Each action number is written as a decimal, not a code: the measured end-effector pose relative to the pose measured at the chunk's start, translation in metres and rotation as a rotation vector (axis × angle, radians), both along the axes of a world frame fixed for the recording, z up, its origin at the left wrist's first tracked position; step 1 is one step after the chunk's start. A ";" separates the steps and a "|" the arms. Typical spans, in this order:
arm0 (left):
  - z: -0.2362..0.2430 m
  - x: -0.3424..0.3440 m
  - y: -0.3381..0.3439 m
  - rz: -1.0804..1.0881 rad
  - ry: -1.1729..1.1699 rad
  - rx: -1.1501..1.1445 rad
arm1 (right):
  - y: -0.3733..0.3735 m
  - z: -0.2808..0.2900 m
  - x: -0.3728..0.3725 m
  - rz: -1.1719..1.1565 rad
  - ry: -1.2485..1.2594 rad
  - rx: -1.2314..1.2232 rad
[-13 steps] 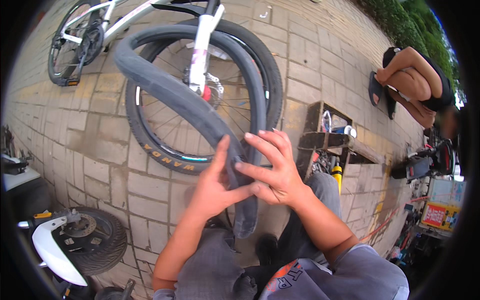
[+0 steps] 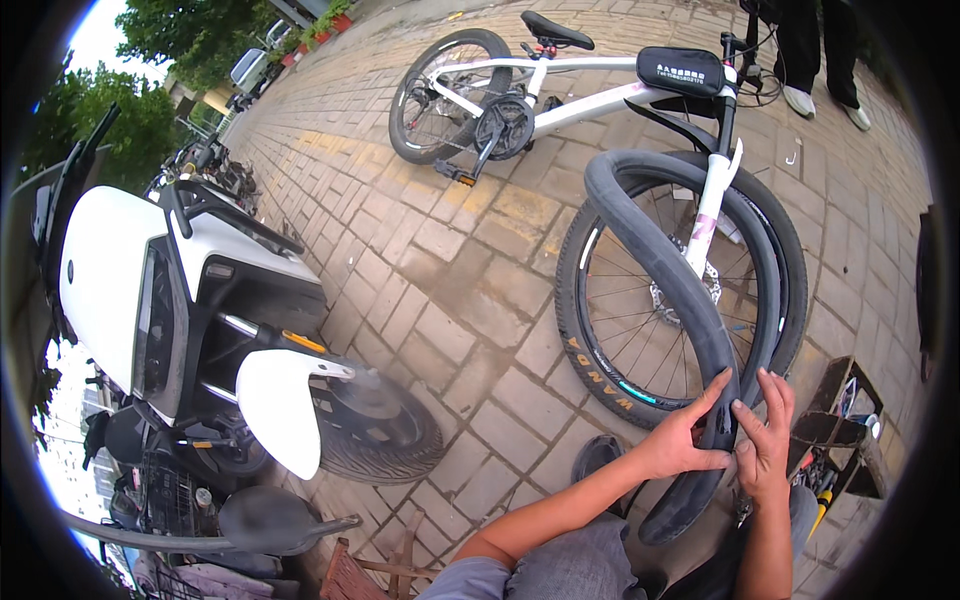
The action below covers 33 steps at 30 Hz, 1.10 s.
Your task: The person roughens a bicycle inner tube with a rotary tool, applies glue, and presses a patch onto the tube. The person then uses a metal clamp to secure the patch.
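Note:
A dark grey, inflated inner tube [image 2: 668, 255] loops over the front wheel [image 2: 592, 345] of a white bicycle, its near end hanging between my knees. My left hand [image 2: 686, 442] grips this tube from the left, thumb and fingers pressed to it. On the other side, my right hand [image 2: 768, 445] holds the same stretch, its fingertips against the rubber. A small shiny dark spot shows on the tube between my hands. Part of the tube under my fingers is hidden. The white bicycle frame [image 2: 585, 110] stretches away to the upper left.
To the left stands a white scooter [image 2: 278, 410], its front wheel turned toward me. A wooden toolbox [image 2: 832, 425] with tools sits right of my hands. A person's legs [image 2: 818, 50] show beyond the bicycle. Below the scooter is a wooden stool [image 2: 350, 572].
My view has swung left, so the bicycle, tube and hands appear farther right and more of the scooter shows. Both hands stay on the tube, the right one's fingers drawn closer together.

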State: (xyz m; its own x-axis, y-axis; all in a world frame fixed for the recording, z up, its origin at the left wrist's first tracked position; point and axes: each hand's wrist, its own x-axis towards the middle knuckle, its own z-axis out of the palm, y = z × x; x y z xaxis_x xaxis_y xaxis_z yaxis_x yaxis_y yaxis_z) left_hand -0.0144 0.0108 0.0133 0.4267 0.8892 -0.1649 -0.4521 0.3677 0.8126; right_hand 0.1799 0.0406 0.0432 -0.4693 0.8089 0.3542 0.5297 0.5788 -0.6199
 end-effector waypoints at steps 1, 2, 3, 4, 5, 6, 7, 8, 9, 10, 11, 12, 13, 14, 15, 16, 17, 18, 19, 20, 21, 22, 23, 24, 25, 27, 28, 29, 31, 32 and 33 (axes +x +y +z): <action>0.000 0.003 -0.001 0.013 0.043 0.033 | -0.003 -0.002 0.009 0.017 -0.006 0.013; 0.000 0.003 0.000 0.016 0.035 0.023 | -0.006 -0.001 0.016 0.032 -0.010 0.025; 0.001 0.002 0.002 0.018 0.029 0.013 | -0.006 -0.003 0.015 0.077 -0.009 0.027; 0.001 0.003 0.002 0.019 0.018 -0.002 | -0.009 -0.001 0.012 0.121 -0.012 0.024; 0.001 0.004 0.003 0.013 0.010 -0.016 | -0.006 0.002 0.007 0.106 -0.014 0.013; 0.001 0.005 0.002 0.022 0.014 0.006 | -0.005 0.000 0.009 0.070 0.000 0.003; 0.001 0.006 0.003 0.033 0.017 0.029 | -0.003 -0.003 0.013 0.036 0.013 -0.007; 0.001 0.006 0.003 0.045 0.021 0.051 | -0.002 -0.005 0.016 0.002 0.028 -0.017; 0.002 0.005 0.003 0.039 0.017 0.033 | -0.006 -0.006 0.020 0.036 0.037 -0.019; 0.003 0.004 0.002 0.032 0.008 0.014 | -0.011 -0.007 0.018 0.074 0.031 -0.016; 0.003 0.003 0.001 0.027 0.000 -0.006 | -0.009 -0.005 0.013 0.084 0.022 -0.008; 0.001 0.004 0.001 0.026 0.010 0.004 | -0.006 -0.004 0.010 0.096 0.014 0.000; 0.000 0.004 0.003 0.021 0.024 0.019 | -0.005 -0.004 0.012 0.064 0.035 -0.007; 0.000 0.004 0.003 0.017 0.038 0.033 | -0.004 -0.005 0.016 0.034 0.056 -0.015; 0.000 0.004 0.003 0.024 0.030 0.030 | -0.002 -0.005 0.018 0.005 0.077 -0.023; 0.000 0.004 0.002 0.029 0.021 0.027 | -0.004 -0.004 0.019 0.003 0.121 -0.024; 0.000 0.003 0.002 0.034 0.012 0.023 | -0.008 -0.004 0.021 0.002 0.165 -0.024; -0.001 0.004 0.001 0.029 0.006 0.015 | -0.010 -0.004 0.021 0.001 0.209 -0.024; -0.002 0.004 0.001 0.023 0.003 0.006 | -0.011 -0.005 0.018 -0.001 0.190 -0.038; -0.002 0.004 0.001 0.017 0.000 -0.002 | -0.011 -0.005 0.012 -0.004 0.171 -0.051; -0.002 0.002 0.000 0.023 0.001 0.001 | -0.012 -0.006 0.008 -0.007 0.152 -0.064; -0.002 0.001 0.000 0.032 0.002 0.005 | -0.013 -0.007 0.008 0.001 0.147 -0.067; -0.002 -0.001 -0.002 0.041 0.003 0.008 | -0.016 -0.009 0.009 0.008 0.143 -0.069; -0.001 -0.004 -0.003 0.042 0.008 0.009 | -0.019 -0.010 0.010 0.014 0.140 -0.072; -0.001 -0.004 -0.004 0.045 0.013 0.008 | -0.021 -0.009 0.012 -0.026 0.182 -0.065; 0.000 -0.006 -0.005 0.045 0.032 0.009 | -0.021 -0.008 0.005 -0.008 0.136 -0.080; 0.002 -0.003 -0.003 0.043 0.041 0.013 | -0.019 -0.005 0.006 -0.003 0.109 -0.085; 0.005 0.001 0.001 0.035 0.051 0.017 | -0.018 0.001 0.005 0.013 0.094 -0.119; 0.008 -0.001 0.010 0.018 0.057 0.029 | -0.016 0.001 0.017 0.015 0.198 -0.035; 0.003 0.004 0.007 -0.004 0.001 0.010 | -0.014 0.002 0.019 0.006 0.215 -0.015; -0.002 0.001 0.002 0.073 0.016 0.037 | -0.011 0.000 0.012 -0.007 0.190 -0.005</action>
State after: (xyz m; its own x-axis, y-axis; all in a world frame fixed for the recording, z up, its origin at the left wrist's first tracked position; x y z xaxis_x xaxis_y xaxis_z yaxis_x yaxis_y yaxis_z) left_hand -0.0138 0.0132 0.0115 0.3576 0.9237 -0.1377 -0.4633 0.3035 0.8326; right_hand 0.1923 0.0292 0.0430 -0.3887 0.8137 0.4322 0.4070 0.5725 -0.7118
